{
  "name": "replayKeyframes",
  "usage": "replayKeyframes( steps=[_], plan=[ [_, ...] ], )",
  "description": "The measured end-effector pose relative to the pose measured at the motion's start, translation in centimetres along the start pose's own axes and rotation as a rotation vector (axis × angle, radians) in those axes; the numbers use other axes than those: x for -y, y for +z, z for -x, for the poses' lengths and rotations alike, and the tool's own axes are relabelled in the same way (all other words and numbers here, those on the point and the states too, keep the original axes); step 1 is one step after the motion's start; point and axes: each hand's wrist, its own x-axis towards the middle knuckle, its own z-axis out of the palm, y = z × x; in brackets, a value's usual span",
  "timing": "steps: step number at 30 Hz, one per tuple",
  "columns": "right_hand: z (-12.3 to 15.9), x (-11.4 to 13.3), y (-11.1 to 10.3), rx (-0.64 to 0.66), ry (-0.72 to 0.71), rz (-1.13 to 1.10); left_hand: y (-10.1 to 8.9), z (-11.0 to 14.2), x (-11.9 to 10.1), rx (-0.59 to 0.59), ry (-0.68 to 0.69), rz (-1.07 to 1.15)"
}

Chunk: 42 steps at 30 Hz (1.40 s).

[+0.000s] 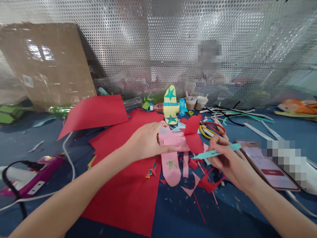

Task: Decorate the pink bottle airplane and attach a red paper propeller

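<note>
My left hand (146, 142) grips a pink paper plane (173, 168) by its body, thumb on the near side and fingers over the far side. Its long wing has rounded ends and a greenish star near the lower end; red paper tail pieces (194, 132) stand at its right. In my right hand (228, 158) is a turquoise pen (216, 152), pinched between thumb and fingers. The pen's tip points left, close to the red tail; I cannot tell whether it touches anything. Pink and red scraps (208, 181) lie below the plane.
Red paper sheets (123, 201) spread under my left arm. A yellow paper plane (170, 105) with teal stars stands behind, near scissors (213, 129) and paper cups (195, 103). A phone (269, 165) lies right, a purple power strip (44, 172) left. Cardboard (49, 66) leans at back.
</note>
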Motion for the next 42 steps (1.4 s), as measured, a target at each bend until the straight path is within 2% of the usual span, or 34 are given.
replayKeyframes(
  steps=[3, 7, 11, 13, 18, 25, 31, 42],
  plan=[
    [0.0, 0.0, 0.2, 0.014, -0.007, 0.012, 0.9, -0.3, 1.6, 0.138, 0.038, -0.214],
    [0.0, -0.2, 0.1, 0.043, -0.088, 0.103, 2.2, 0.0, 2.1, 0.185, 0.055, -0.224],
    [0.7, -0.6, 0.4, 0.123, -0.228, 0.384, 2.6, 0.2, 1.2, 0.201, 0.082, -0.202],
    [1.1, -0.8, 0.7, 0.108, -0.270, 0.517, 2.6, 0.4, 0.4, 0.202, 0.101, -0.189],
    [1.6, -1.5, 1.1, 0.107, -0.342, 0.646, 3.2, 1.4, -1.7, 0.189, 0.101, -0.212],
    [1.6, -2.0, 1.0, 0.118, -0.317, 0.657, 3.4, 2.0, -2.0, 0.194, 0.158, -0.230],
    [1.6, -1.9, 1.2, 0.104, -0.316, 0.714, 3.3, 1.9, -2.1, 0.228, 0.151, -0.238],
    [1.5, -1.9, 1.1, 0.114, -0.325, 0.664, 3.0, 1.8, -2.2, 0.235, 0.150, -0.259]
  ],
)
